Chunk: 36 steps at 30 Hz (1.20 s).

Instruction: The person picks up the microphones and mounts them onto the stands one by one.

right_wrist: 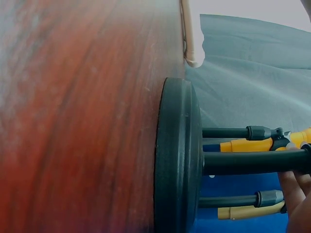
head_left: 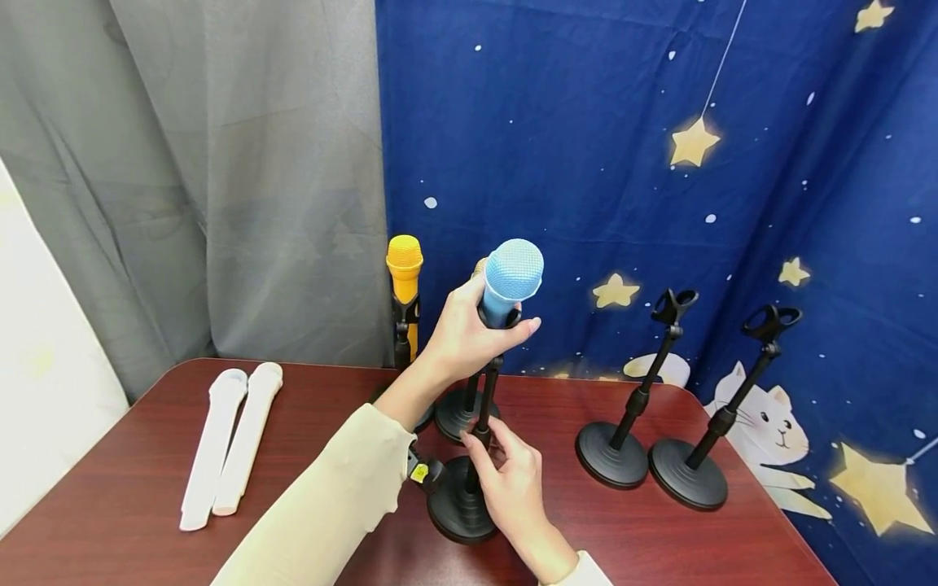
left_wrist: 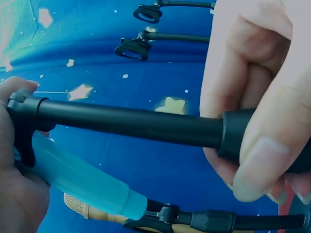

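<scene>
A light blue microphone [head_left: 515, 273] sits tilted at the top of a black desk stand [head_left: 463, 509], head upward. My left hand [head_left: 469, 330] grips the microphone and the stand's clip from the left side. Lower down, my right hand [head_left: 513, 480] pinches the collar [left_wrist: 234, 133] partway up the pole between thumb and fingers. In the left wrist view the microphone's lower body [left_wrist: 90, 182] slants away from the pole [left_wrist: 131, 121]. The round base [right_wrist: 177, 155] rests on the table in the right wrist view. My left hand hides part of the clip.
Behind stand a yellow microphone [head_left: 405, 264] and a gold one [left_wrist: 75, 206], each in a black stand. Two stands with bare clips [head_left: 611, 454] [head_left: 689, 474] are at the right. Two white microphones [head_left: 212, 448] [head_left: 249, 439] lie on the reddish-brown table [head_left: 322, 456] at left. Curtains hang behind.
</scene>
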{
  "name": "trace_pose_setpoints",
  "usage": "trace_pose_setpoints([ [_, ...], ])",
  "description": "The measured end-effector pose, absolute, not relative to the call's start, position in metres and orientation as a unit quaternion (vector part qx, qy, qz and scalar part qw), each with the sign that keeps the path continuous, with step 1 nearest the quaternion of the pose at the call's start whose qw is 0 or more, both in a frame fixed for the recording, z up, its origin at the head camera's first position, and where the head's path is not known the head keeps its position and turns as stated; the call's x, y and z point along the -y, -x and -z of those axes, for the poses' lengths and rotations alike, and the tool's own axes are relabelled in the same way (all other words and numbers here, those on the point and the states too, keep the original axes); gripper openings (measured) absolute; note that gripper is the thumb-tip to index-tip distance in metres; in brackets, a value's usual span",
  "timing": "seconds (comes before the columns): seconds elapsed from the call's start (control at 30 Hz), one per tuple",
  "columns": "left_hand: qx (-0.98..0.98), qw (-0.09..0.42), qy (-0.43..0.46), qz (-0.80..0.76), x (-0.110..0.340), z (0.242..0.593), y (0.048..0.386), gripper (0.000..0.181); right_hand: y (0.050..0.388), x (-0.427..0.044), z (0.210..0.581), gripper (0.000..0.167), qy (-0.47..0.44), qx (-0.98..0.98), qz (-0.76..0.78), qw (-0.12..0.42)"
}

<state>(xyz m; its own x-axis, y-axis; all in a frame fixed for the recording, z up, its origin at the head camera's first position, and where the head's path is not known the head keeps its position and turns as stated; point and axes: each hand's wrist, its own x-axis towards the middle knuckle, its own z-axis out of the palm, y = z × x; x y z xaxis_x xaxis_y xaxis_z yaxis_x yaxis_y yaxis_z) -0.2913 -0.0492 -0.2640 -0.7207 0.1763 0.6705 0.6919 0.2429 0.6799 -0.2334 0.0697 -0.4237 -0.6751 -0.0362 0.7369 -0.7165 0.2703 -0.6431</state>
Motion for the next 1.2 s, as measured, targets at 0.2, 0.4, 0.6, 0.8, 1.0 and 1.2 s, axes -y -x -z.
trace_pose_setpoints([
  [0.2,0.747,0.260,0.278,0.545,0.046,0.266,0.290,0.045,0.234,-0.070,0.424,0.019,-0.261,0.733,-0.541,0.318],
  [0.4,0.742,0.284,0.263,0.547,0.043,0.271,0.287,0.027,0.236,-0.071,0.424,0.020,-0.267,0.732,-0.535,0.326],
  [0.6,0.749,0.280,0.260,0.541,0.043,0.271,0.287,0.025,0.237,-0.070,0.425,0.022,-0.265,0.733,-0.537,0.323],
  [0.8,0.744,0.256,0.261,0.560,0.044,0.271,0.287,0.022,0.234,-0.070,0.425,0.022,-0.268,0.733,-0.538,0.318],
  [1.0,0.717,0.192,0.252,0.621,0.044,0.273,0.289,0.017,0.234,-0.070,0.424,0.022,-0.268,0.733,-0.539,0.317],
  [1.2,0.697,0.136,0.247,0.660,0.045,0.275,0.290,0.017,0.233,-0.070,0.424,0.020,-0.270,0.731,-0.542,0.315],
])
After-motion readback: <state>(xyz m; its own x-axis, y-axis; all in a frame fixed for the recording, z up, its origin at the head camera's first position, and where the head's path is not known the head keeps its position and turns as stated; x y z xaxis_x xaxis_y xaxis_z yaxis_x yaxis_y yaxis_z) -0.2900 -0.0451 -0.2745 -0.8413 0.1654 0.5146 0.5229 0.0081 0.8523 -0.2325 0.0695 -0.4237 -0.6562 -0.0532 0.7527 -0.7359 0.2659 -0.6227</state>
